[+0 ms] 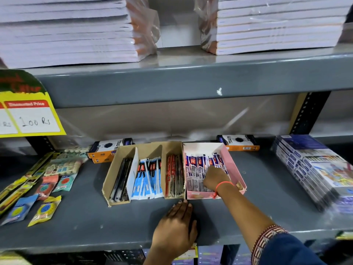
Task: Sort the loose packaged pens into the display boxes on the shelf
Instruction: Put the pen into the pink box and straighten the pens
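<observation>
While left hand (176, 224) rests flat, right hand (214, 177) fingers packaged pens (197, 169).

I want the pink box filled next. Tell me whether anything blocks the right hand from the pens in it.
Nothing visible does. The right hand is already inside the open-topped pink box, on the packaged pens. The left hand rests flat on the shelf in front, clear of it.

My left hand (176, 225) is lying flat, palm down, fingers together and pointing forward. My right hand (214, 178) is reaching ahead of it, arm outstretched, fingers curled downward, wrist wearing a red thread.
</observation>
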`<state>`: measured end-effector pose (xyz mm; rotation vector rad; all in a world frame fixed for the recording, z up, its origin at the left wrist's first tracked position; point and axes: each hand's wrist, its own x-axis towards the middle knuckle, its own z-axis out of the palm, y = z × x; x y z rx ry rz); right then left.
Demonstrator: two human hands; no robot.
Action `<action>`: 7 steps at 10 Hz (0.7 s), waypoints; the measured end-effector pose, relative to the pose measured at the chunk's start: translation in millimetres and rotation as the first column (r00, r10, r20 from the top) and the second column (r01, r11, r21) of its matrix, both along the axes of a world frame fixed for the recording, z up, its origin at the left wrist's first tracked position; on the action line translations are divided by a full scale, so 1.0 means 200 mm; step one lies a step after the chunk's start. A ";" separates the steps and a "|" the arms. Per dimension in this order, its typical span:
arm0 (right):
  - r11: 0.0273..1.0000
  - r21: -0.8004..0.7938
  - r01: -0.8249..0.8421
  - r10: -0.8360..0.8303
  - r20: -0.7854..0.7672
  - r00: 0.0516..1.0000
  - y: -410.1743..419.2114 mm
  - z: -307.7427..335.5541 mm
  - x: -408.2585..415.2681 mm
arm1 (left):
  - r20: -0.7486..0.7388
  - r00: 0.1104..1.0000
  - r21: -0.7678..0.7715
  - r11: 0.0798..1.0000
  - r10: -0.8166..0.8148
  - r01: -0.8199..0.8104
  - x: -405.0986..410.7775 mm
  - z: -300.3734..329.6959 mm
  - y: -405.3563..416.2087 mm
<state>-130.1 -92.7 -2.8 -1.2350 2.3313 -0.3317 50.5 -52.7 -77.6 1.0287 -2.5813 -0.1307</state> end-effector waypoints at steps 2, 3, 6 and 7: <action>0.999 -0.035 -0.016 0.014 -0.066 0.998 0.03 0.04 -0.04 | -0.005 1.000 -0.025 1.000 -0.009 0.009 0.00 0.01 0.00; 0.998 -0.055 -0.021 0.018 -0.057 0.998 0.05 0.09 -0.09 | 0.004 1.000 -0.043 0.999 -0.013 0.013 0.00 0.01 0.00; 0.881 -0.194 0.432 -0.181 0.704 0.686 0.12 0.14 -0.32 | 0.033 0.999 -0.043 0.999 0.001 0.000 -0.01 0.01 0.00; 0.883 -0.187 0.429 -0.165 0.733 0.660 0.13 0.12 -0.33 | 0.044 0.999 -0.037 0.999 0.002 0.000 -0.01 0.01 0.00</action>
